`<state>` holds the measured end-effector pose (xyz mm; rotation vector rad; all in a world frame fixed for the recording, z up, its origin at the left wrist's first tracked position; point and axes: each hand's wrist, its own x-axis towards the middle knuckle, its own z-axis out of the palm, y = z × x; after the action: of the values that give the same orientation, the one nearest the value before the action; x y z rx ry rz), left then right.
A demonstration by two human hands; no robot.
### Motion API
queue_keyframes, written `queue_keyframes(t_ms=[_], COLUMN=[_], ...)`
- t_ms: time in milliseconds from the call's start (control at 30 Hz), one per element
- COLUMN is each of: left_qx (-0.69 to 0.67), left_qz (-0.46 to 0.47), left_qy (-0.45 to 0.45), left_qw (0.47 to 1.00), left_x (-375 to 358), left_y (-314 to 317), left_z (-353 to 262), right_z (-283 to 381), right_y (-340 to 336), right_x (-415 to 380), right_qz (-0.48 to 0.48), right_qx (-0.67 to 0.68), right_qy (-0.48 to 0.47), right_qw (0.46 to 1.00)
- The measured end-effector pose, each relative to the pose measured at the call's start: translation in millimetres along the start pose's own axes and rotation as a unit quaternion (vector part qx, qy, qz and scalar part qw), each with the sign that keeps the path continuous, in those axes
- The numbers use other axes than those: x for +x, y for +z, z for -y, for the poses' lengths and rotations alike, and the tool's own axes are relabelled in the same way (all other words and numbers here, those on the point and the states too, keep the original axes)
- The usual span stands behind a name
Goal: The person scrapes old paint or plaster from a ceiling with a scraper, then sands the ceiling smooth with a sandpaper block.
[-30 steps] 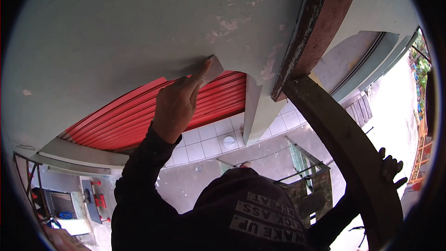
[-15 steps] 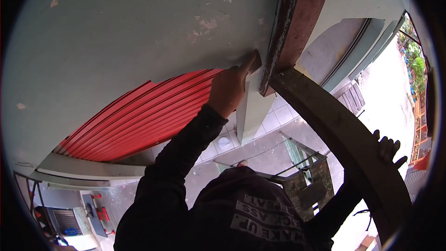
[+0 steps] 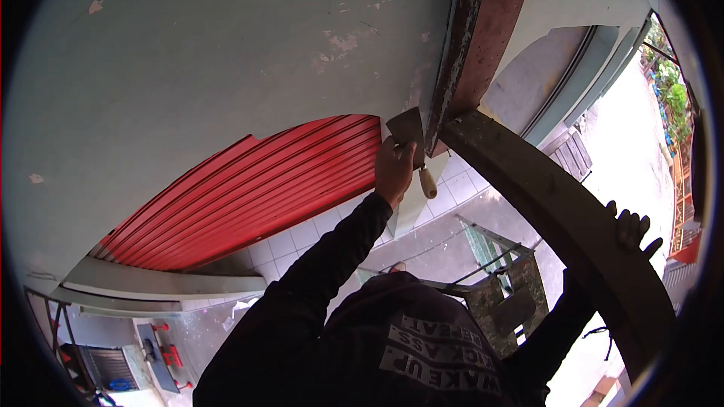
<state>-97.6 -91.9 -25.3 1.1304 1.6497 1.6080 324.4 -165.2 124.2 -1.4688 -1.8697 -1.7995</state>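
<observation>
My left hand (image 3: 394, 169) grips a putty scraper (image 3: 408, 131) with a pale wooden handle. Its dark blade is pressed flat on the lower corner of the pale green wall (image 3: 226, 68), right beside the rusty red-brown beam (image 3: 483, 38). My right hand (image 3: 633, 230), dark in this light, hooks over the far edge of a dark curved beam (image 3: 558, 211) at the right, fingers showing above it. My black sleeves and printed shirt fill the bottom of the view.
Peeling paint patches dot the wall. Far below are a red roller shutter (image 3: 249, 188), a white tiled floor (image 3: 302, 235), a green metal ladder frame (image 3: 498, 286) and a machine with red parts (image 3: 162, 354).
My left hand slid the scraper rightward along the wall to the rusty beam, then dropped slightly to the wall's lower corner. My right hand stayed on the curved beam.
</observation>
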Motion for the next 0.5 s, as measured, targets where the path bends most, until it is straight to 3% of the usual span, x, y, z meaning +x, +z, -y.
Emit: queue_keyframes(t_ms=[100,200,300,400,500], left_qx=[0.053,0.120,-0.067,-0.027,-0.078], left_qz=[-0.043,-0.019,0.020,0.023,0.044], left_qy=[0.054,0.109,0.040,-0.001,0.004], left_qw=[0.996,0.987,0.997,0.999,0.996], left_x=[11,26,42,31,30], left_y=[14,11,14,17,14], left_z=[8,-24,-28,2,3], right_z=[-1,0,2,-3,-5], right_y=[3,0,-9,1,-4], right_x=[-1,-4,-5,-11,1], right_qz=[0.001,0.043,0.095,0.082,0.030], right_qx=[0.011,0.019,0.022,0.014,0.005], right_qy=[0.001,0.004,0.010,-0.006,-0.026], right_qw=[1.000,0.999,0.995,0.997,0.999])
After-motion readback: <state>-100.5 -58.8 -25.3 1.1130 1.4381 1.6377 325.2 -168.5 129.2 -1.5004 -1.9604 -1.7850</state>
